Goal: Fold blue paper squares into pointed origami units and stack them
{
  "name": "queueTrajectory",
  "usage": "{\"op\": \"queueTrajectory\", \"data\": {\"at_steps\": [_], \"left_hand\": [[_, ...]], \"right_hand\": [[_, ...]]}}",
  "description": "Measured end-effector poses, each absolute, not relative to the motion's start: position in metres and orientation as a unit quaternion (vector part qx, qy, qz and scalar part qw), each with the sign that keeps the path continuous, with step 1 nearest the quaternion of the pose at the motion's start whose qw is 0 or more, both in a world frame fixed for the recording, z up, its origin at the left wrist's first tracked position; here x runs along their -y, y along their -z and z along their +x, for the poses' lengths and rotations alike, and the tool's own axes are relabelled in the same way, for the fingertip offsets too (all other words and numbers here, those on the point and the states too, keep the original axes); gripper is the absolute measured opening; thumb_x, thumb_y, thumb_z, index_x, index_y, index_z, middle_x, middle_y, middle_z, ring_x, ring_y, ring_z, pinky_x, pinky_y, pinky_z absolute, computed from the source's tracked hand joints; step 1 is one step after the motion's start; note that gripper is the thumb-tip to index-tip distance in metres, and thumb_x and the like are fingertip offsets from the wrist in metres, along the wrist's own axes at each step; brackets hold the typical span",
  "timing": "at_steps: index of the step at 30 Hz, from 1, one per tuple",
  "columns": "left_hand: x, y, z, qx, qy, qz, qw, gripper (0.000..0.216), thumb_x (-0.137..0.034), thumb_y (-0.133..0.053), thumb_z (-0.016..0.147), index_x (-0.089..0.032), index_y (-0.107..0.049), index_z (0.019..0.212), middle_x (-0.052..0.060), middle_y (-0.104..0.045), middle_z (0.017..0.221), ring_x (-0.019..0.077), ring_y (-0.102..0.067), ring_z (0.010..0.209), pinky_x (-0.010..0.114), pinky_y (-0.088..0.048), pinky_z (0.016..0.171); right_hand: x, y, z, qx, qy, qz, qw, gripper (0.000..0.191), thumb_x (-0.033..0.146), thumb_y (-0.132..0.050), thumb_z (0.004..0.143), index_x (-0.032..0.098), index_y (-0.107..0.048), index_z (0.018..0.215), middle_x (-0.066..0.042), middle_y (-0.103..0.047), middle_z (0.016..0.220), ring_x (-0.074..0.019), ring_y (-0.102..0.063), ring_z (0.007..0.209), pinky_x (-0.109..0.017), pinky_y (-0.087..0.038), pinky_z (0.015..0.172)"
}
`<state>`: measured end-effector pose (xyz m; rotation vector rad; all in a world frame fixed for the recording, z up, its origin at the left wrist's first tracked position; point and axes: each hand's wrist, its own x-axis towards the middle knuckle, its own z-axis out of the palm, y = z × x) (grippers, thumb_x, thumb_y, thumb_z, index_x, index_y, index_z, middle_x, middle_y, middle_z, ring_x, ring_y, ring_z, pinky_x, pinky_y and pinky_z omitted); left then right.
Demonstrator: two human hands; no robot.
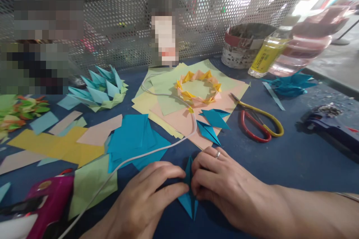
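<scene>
A piece of blue folded paper (pixel 188 198), narrow and pointed at both ends, lies between my two hands at the table's front. My left hand (pixel 150 190) presses its fingers on the left side of the fold. On the right side, my right hand (pixel 221 179), with a ring on one finger, pinches the paper's edge; its thumb is mostly hidden. Just beyond are two finished-looking blue folded pieces (pixel 214 118). Left of them a stack of blue paper sheets (pixel 129 134) lies under a white cord (pixel 157 152).
Scissors (pixel 255 117) with red and yellow handles lie right of a yellow-and-peach paper ring (pixel 198 86). A magenta glue gun (pixel 53 198) is front left, a dark blue tool (pixel 333 123) far right. A bottle (pixel 269 50) stands beside a woven basket (pixel 241 44).
</scene>
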<state>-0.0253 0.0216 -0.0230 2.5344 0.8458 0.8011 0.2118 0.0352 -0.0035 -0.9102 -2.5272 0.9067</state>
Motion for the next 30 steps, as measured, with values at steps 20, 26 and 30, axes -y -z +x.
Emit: {"op": "queueTrajectory", "data": {"at_steps": [20,26,30], "left_hand": [[-0.017,0.016,-0.004,-0.315,-0.286,0.889,0.169,0.014,-0.031,-0.058,0.094,-0.024,-0.069,0.089,0.002,-0.065,0.083,0.0136,-0.062,0.078,0.024,-0.054,0.073],[-0.004,0.021,-0.017,-0.318,-0.229,0.881,0.266,0.012,-0.013,-0.059,0.091,-0.023,-0.065,0.089,-0.001,-0.063,0.081,0.0115,-0.056,0.074,0.022,-0.049,0.069],[-0.001,0.022,-0.016,-0.341,-0.223,0.871,0.273,0.010,-0.013,-0.060,0.091,-0.023,-0.061,0.090,-0.002,-0.061,0.081,0.0116,-0.055,0.075,0.023,-0.048,0.069]], "right_hand": [[-0.032,-0.001,0.213,0.887,-0.331,-0.299,0.120,0.014,0.018,-0.066,0.091,0.021,-0.060,0.079,0.001,-0.058,0.093,-0.0169,-0.051,0.092,-0.033,-0.034,0.085],[-0.033,-0.004,0.215,0.880,-0.357,-0.300,0.089,0.013,0.021,-0.071,0.089,0.021,-0.062,0.080,0.003,-0.058,0.091,-0.0157,-0.051,0.093,-0.032,-0.034,0.084],[-0.032,-0.008,0.214,0.878,-0.357,-0.309,0.076,0.013,0.017,-0.073,0.087,0.021,-0.061,0.081,0.003,-0.059,0.091,-0.0166,-0.052,0.093,-0.032,-0.034,0.084]]}}
